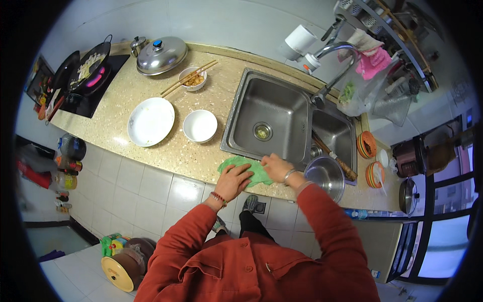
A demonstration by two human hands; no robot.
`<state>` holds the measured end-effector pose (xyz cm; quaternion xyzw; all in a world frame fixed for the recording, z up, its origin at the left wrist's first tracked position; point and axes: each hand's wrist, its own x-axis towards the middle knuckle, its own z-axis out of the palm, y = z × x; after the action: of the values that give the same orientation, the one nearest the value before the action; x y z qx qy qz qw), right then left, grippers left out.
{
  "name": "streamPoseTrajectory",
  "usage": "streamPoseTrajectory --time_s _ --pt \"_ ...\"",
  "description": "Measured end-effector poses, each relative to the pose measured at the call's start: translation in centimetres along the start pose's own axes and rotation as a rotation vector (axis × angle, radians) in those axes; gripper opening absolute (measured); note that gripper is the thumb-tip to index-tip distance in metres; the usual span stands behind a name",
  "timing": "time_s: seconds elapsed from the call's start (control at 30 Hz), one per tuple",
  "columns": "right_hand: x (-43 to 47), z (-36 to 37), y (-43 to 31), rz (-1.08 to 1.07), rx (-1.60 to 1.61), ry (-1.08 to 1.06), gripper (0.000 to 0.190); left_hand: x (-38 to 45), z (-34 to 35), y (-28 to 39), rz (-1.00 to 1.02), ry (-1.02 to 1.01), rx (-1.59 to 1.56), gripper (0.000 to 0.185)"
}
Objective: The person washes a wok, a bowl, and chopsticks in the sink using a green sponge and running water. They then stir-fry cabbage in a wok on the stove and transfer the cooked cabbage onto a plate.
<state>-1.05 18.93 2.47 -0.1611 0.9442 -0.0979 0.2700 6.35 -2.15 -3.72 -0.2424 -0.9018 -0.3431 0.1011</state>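
A crumpled light green cloth (260,174) lies flattened on the counter's front edge, just before the sink; it may be a thin plastic bag. My left hand (234,178) rests palm down on it, fingers somewhat apart. At its right end, the bent fingers and thumb of my right hand (278,168) come together on the cloth's upper edge. A steel sink (271,109) with food scraps in its drain (262,131) is beyond both hands. To the right of my right hand stands a steel pot (325,177), partly over the smaller basin (332,130).
Left of the sink are a white bowl (200,126), a white plate (151,122), and a food bowl (196,81) with chopsticks (188,78) across it. A domed lid (162,56) sits behind. Food fills a wok (88,70) on the glowing cooktop (109,85). A faucet (339,77) overhangs the sink.
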Motion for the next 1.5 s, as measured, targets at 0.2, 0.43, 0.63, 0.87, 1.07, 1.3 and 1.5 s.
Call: streamPoseTrajectory --time_s 0.2,0.43,0.63,0.87,1.07,1.3,1.5 --pt "10.1 -5.3 7.3 -0.097 -0.313 -0.167 0.036 -0.6 -1.0 2.3 -0.155 -0.008 0.236 0.036" --pt "23.2 0.1 12.0 0.113 -0.191 -0.637 0.077 -0.1 -0.8 3.0 -0.307 -0.071 0.207 0.051" --pt "26.1 3.5 14.7 0.117 0.089 -0.613 0.072 1.5 -1.1 4.1 -0.412 -0.061 0.174 0.041" --pt "25.6 2.9 16.6 -0.191 0.15 -0.112 0.032 5.5 -2.7 4.3 -0.345 0.063 0.214 0.033" --pt "17.1 -3.0 15.2 -0.359 0.261 0.007 0.031 13.4 -4.1 5.1 -0.163 0.007 0.118 0.042" --pt "4.4 -12.2 15.7 -0.248 1.031 0.126 0.039 24.1 -3.3 9.1 -0.061 0.123 -0.106 0.022" --pt "-6.2 -21.6 20.3 -0.374 1.405 0.505 0.055 33.4 3.3 12.8 -0.011 0.047 -0.473 0.027"
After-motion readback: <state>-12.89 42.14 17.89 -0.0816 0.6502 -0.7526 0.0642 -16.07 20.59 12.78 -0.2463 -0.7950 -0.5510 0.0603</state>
